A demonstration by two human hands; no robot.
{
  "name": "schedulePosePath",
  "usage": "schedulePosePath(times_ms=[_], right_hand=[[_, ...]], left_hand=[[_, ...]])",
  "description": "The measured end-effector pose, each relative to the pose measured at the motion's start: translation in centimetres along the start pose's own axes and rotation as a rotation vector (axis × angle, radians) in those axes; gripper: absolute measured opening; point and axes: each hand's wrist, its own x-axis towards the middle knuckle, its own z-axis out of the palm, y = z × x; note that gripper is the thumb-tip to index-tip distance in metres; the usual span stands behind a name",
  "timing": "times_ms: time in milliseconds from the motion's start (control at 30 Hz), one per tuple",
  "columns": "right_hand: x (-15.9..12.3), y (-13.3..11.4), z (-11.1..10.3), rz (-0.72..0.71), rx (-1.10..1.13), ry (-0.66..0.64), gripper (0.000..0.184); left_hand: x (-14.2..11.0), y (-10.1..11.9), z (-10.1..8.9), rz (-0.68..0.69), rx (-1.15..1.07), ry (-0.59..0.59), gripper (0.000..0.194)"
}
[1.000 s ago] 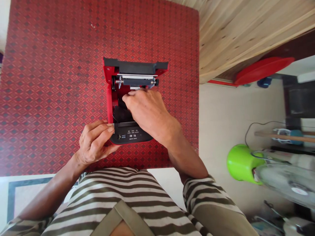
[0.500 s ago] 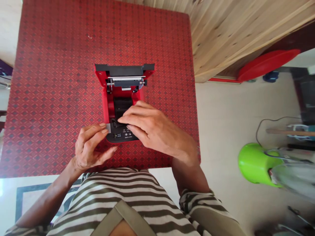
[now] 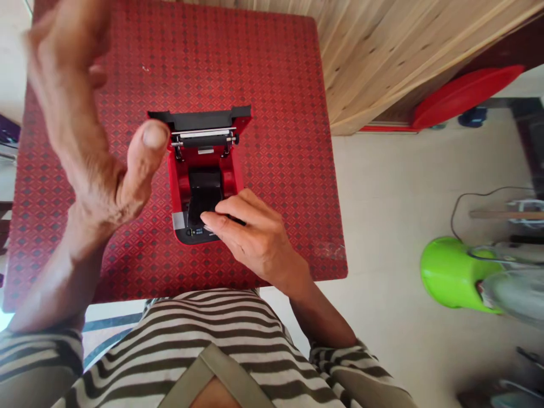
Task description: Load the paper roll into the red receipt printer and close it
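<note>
A small red and black printer [image 3: 175, 187] stands on the table with its lid [image 3: 199, 121] raised, showing the roller. Inside it lies a broad, glossy black strip [image 3: 204, 184], running down toward the front panel. My right hand [image 3: 257, 235] is at the printer's front right, thumb and fingertips pinched on the strip's lower end; the fingers cover part of the panel. Raised up at the left, close to the camera and partly blurred, my left hand [image 3: 97, 130] holds nothing, its thumb spread from the fingers. A pale sticker [image 3: 178, 220] is on the panel's left corner.
A red patterned cloth covers the table [image 3: 280, 147]. Wooden boards [image 3: 382, 51] border it at the upper right. On the pale floor to the right are a bright green bucket [image 3: 446, 275], a cord and a red round object [image 3: 467, 96].
My left hand has left the printer's left front corner and risen up and to the left. My right hand has shifted slightly down, and the black strip's lower end now lies over more of the panel.
</note>
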Motion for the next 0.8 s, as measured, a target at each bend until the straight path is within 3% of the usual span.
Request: schedulePosePath(times_ms=[33,133,333,467,800], right_hand=[[-0.3,-0.2,0.0,-0.012,-0.021,0.014,0.021],[-1.2,-0.7,-0.1,-0.011,-0.073,0.029,0.023],[-1.9,-1.0,-0.9,-0.016,-0.165,0.002,0.028],[-1.8,-1.1,-0.8,-0.028,-0.216,0.028,0.024],[-2.8,-0.6,-0.5,0.035,-0.154,0.061,0.028]], left_hand=[[0.8,0.3,0.4,0.024,-0.082,-0.089,0.076],[1.2,1.6,0.9,-0.011,-0.277,-0.23,0.071],[-3.9,3.7,0.1,0.107,-0.321,-0.256,0.066],[-6.9,4.3,0.6,0.144,-0.285,-0.281,0.067],[-8.4,4.6,1.7,0.13,-0.161,-0.269,0.071]])
